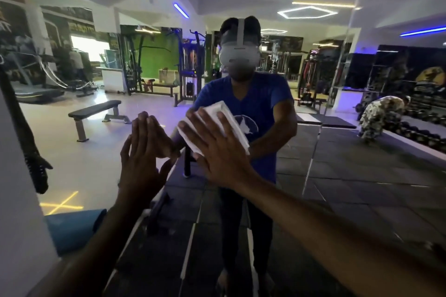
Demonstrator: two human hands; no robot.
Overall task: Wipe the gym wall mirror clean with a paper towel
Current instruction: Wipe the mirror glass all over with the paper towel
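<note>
pressing paper towel (218, 125) flat against mirror (337, 152), right hand (217, 152).

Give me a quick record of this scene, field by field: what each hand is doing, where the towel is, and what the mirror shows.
left hand: flat on the mirror, fingers straight, holding nothing
right hand: fingers spread, pressing the paper towel against the glass
paper towel: white, folded, partly covered by the right hand
mirror seam: thin line running down the glass, right of the hands
reflection: person in a blue shirt, a bench, gym machines
</note>
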